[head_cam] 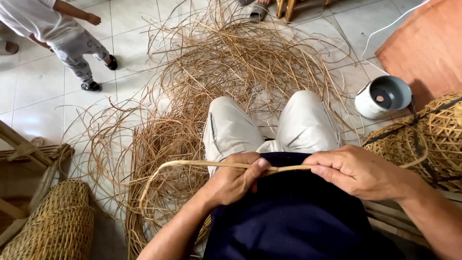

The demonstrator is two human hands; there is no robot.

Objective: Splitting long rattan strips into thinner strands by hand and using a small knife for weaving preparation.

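A long tan rattan strip (pixel 216 164) runs across my lap, over my dark blue shirt and pale trousers. My left hand (pixel 234 179) grips it with the thumb pressed along its top. My right hand (pixel 357 171) pinches the same strip a short way to the right. From my left hand the strip curves out leftward and bends down in a loop toward the floor. Both hands are closed on it, close together above my knees.
A big loose heap of rattan strips (pixel 226 62) covers the white tiled floor ahead. Woven baskets stand at lower left (pixel 55 226) and right (pixel 433 139). A white round pot (pixel 382 96) sits right. A small person (pixel 62 33) stands at upper left.
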